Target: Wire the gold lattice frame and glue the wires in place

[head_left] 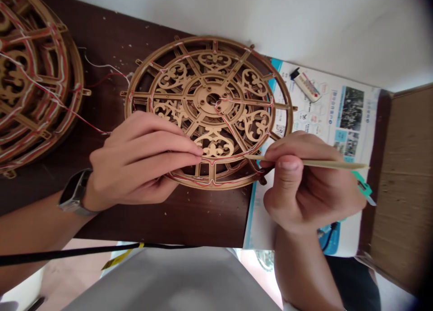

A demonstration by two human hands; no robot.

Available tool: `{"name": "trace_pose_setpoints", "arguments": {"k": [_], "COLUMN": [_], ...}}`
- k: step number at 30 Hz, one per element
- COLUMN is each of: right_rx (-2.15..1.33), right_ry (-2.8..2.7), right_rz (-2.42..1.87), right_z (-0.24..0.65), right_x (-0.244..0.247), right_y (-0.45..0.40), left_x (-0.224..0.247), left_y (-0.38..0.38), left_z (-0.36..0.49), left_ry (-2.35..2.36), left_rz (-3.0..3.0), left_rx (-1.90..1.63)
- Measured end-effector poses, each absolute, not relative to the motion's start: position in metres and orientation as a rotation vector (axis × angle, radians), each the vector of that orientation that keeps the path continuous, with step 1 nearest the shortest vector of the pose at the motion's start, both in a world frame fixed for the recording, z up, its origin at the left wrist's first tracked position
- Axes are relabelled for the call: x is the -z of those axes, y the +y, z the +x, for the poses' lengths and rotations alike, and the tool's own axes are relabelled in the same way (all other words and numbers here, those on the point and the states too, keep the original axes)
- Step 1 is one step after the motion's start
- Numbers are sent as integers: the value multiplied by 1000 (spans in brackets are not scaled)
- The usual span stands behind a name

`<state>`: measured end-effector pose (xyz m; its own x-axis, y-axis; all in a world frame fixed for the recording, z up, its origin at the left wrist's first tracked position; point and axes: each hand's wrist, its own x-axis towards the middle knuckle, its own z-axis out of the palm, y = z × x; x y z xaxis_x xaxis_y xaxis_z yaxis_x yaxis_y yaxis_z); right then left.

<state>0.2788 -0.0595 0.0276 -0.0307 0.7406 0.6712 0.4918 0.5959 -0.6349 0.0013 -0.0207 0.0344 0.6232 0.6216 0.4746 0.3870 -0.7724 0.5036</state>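
Note:
A round gold openwork frame (207, 80) with scroll ornaments and spokes lies before me, apparently on top of another like it. Red and white wires (237, 157) run along its rings and spokes. My left hand (142, 160) is closed over the near left side of the frame, fingertips together at the wired ring; its thumb is largely hidden. Between thumb and fingers my right hand (304, 180) grips a thin pale wooden stick (333, 164). The stick's tip touches or nearly touches the wires at the frame's near right.
More wired gold frames (76, 72) are stacked at the left, with loose wires trailing toward mine. A lighter (305, 84) lies on a printed sheet (361, 144) at the right. Beyond it stands cardboard (399, 185). A white wall (270, 18) bounds the dark table (203, 216).

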Motion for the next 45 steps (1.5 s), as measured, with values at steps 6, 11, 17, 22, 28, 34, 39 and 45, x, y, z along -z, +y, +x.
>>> {"name": "trace_pose_setpoints", "arguments": {"k": [6, 11, 17, 22, 28, 34, 39, 45], "right_rx": [-260, -291, -319, -393, -573, -565, -517, -502], "right_ry": [-1767, -1739, -1727, -1709, -1540, -1347, -1427, -1547], "right_rz": [-994, -1057, -1017, -1003, -1139, -1169, -1169, -1237], "right_z": [279, 276, 276, 277, 276, 276, 277, 279], "right_x": [-25, -25, -22, -21, -26, -26, -28, -32], "right_y": [-59, -61, -59, -59, -61, -58, -59, -62], "left_x": [-31, -28, -23, -21, -21, -21, -22, -23], "left_y": [-21, -24, -25, -24, -19, -17, -18, -22], "left_z": [1, 5, 6, 6, 5, 5, 4, 6], "left_ry": [731, 755, 807, 802, 724, 711, 669, 747], "left_rz": [2654, 2645, 2629, 2626, 2679, 2659, 2653, 2613], "left_rx": [-933, -965, -1015, -1063, -1005, -1022, -1034, -1010]}}
